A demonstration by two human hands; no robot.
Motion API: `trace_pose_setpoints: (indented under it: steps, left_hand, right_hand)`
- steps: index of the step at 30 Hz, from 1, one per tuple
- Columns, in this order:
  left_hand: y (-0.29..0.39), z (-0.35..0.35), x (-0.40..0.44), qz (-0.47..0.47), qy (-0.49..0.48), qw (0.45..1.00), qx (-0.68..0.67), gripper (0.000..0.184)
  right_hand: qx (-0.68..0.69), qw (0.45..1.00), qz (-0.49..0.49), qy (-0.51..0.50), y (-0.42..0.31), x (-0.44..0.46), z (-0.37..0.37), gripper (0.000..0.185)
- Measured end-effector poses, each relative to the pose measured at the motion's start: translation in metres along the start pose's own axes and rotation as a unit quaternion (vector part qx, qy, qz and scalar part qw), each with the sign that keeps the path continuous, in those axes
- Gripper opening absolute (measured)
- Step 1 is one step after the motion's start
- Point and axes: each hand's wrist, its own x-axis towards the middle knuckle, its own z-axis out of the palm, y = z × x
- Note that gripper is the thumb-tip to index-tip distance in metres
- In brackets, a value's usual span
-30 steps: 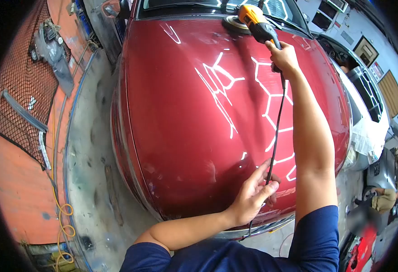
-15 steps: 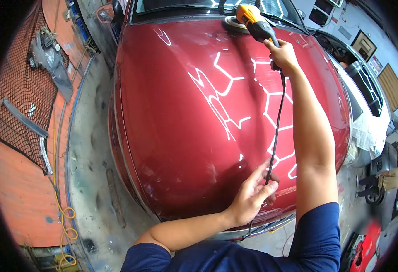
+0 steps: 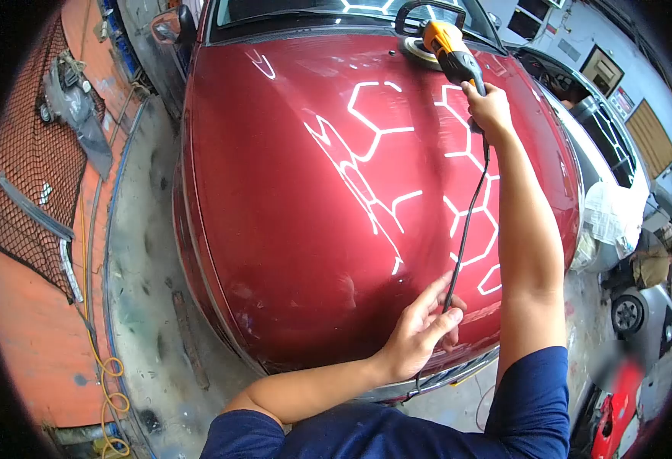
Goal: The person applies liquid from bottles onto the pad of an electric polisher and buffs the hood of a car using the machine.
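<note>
My right hand (image 3: pixel 490 109) is wrapped round the rear grip of a yellow and black car polisher (image 3: pixel 447 46). Its round pad (image 3: pixel 421 53) rests on the red car hood (image 3: pixel 297 222) near the windshield, and a black loop handle (image 3: pixel 431 9) rises at its front. From the grip a black power cord (image 3: pixel 467 214) runs down over the hood. Lower in the head view, my left hand (image 3: pixel 421 325) has this cord between its thumb and fingers, above the hood's front edge.
White hexagonal light reflections cross the hood. A side mirror (image 3: pixel 169 29) juts out at upper left. Black netting (image 3: pixel 34 176) and a coiled yellow hose (image 3: pixel 114 382) are at left. Another car with paper (image 3: pixel 610 218) on it stands at right, and a person (image 3: pixel 645 268) is beyond.
The polisher and my right hand have shifted slightly right and down in view. The loop handle now shows more fully. My left hand keeps its hold on the cord.
</note>
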Motion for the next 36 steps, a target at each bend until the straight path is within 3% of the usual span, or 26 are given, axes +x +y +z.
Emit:
trace_pose_setpoints:
  steps: [8, 14, 19, 29, 36]
  left_hand:
    - [-0.015, 0.015, -0.014, -0.058, -0.008, 0.998, -0.023, 0.077]
    - [-0.02, 0.021, -0.029, -0.047, -0.005, 0.999, -0.004, 0.07]
    - [-0.025, 0.017, -0.043, -0.04, -0.008, 0.999, -0.021, 0.077]
    - [-0.014, 0.013, -0.043, -0.016, 0.028, 0.999, -0.012, 0.071]
    - [-0.015, 0.009, -0.04, -0.011, -0.012, 1.0, -0.016, 0.07]
  right_hand:
    - [0.001, 1.0, 0.003, -0.016, 0.008, -0.049, -0.03, 0.038]
    - [-0.009, 1.0, -0.019, -0.017, 0.001, -0.09, -0.028, 0.04]
    - [0.002, 0.999, -0.007, -0.036, -0.018, -0.119, -0.031, 0.04]
    - [0.0, 0.996, -0.045, -0.081, -0.055, -0.107, 0.02, 0.039]
    - [0.027, 0.991, -0.064, -0.112, -0.064, -0.123, 0.042, 0.042]
